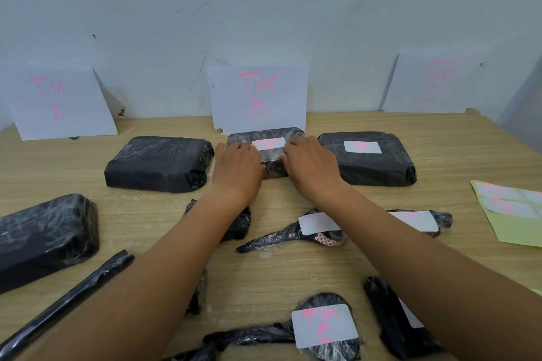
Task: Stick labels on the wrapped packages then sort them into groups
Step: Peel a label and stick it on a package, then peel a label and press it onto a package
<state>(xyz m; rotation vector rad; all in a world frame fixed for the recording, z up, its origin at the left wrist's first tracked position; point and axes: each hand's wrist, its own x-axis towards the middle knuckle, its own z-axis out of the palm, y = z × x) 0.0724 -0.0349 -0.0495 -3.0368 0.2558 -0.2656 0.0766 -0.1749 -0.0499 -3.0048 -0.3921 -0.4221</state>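
Observation:
A black wrapped package with a white label lies in front of the paper sign "TIM B". My left hand holds its left side and my right hand holds its right side, fingers curled over the edges. An unlabelled black package lies to the left, and a labelled one to the right. Signs "TIM A" and "TIM C" lean on the wall. A sheet of blank and written labels lies at the right edge.
Several more wrapped items lie nearer me on the wooden table: a large block at left, a long rod, spoon-shaped ones with labels, one marked "TM C", and a labelled one at right.

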